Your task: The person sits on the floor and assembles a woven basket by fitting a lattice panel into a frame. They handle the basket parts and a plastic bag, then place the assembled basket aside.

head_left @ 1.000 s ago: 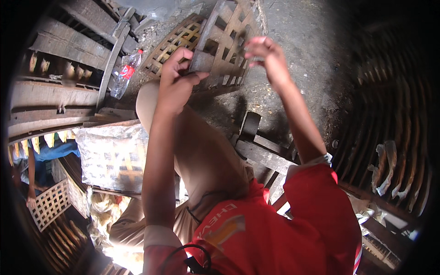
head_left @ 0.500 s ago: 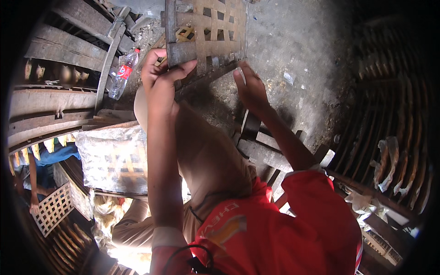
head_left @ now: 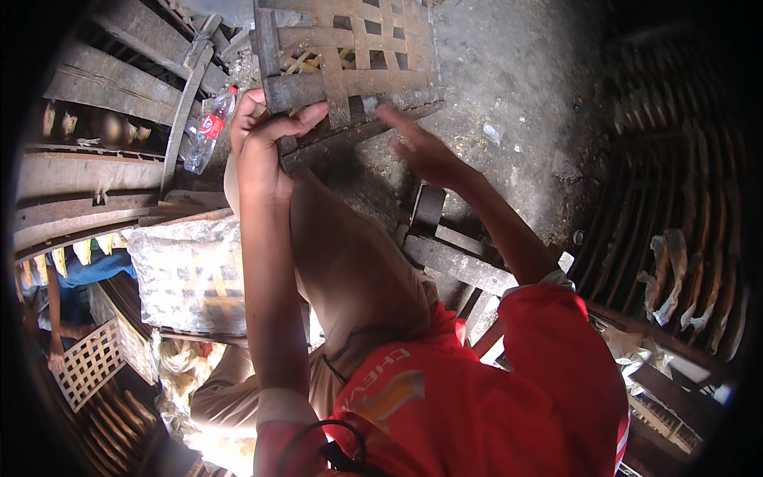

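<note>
A woven slat tray [head_left: 343, 75], brownish with square gaps, stands tilted at the top of the view. My left hand [head_left: 266, 143] grips its near left corner, the thumb lying along the front and the fingers curled behind the rim. Just off the tray's near edge is my right hand [head_left: 433, 155], its fingers stretched out and holding nothing; I cannot tell whether the fingertips touch the slats. Below the tray runs a dark wooden strip [head_left: 362, 135].
A plastic bottle [head_left: 208, 131] with a red cap lies left of my knee. A plastic-covered woven panel [head_left: 191, 278] sits lower left. At far left another person's hand [head_left: 56, 362] holds a lattice tray [head_left: 91, 362]. Slatted racks [head_left: 675, 199] stand at right; a wooden stool [head_left: 461, 266] is beside my leg.
The woven tray has shifted left together with my left hand. My right hand has also moved left along the near edge, and its fingers are now straighter.
</note>
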Demonstrator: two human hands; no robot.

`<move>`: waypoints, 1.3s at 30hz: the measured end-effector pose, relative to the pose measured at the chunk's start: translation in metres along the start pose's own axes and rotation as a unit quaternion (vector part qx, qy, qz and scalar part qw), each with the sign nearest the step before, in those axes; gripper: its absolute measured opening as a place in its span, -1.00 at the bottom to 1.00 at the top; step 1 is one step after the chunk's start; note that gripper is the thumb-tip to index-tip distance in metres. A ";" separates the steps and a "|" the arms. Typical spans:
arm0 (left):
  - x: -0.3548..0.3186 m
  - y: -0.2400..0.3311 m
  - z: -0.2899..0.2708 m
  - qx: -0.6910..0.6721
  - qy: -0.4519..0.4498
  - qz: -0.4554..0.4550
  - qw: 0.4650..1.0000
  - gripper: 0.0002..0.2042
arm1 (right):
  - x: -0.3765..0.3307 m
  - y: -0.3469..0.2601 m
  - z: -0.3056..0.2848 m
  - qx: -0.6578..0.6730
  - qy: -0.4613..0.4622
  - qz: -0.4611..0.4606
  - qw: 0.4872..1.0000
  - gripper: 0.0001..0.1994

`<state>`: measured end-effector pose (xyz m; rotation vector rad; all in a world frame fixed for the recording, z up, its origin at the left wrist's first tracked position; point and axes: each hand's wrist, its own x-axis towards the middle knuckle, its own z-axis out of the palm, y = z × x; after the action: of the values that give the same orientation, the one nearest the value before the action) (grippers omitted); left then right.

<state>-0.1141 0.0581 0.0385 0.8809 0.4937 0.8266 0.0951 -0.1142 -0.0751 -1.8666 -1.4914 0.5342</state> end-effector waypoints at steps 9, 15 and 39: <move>-0.004 0.003 -0.004 -0.038 0.002 0.003 0.999 -0.56 | 0.002 0.136 -0.033 -0.087 0.016 0.246 0.965 -0.24; -0.002 -0.003 -0.004 -0.069 -0.023 -0.015 0.997 -0.55 | 0.004 0.179 -0.029 -0.002 0.072 0.331 0.941 -0.31; -0.007 0.002 0.001 -0.042 -0.011 -0.029 0.999 -0.54 | -0.006 0.027 0.027 0.140 -0.052 0.132 0.980 -0.24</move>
<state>-0.1188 0.0527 0.0407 0.7944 0.4608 0.7794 0.0935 -0.1163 -0.1133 -1.8424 -1.1657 0.9305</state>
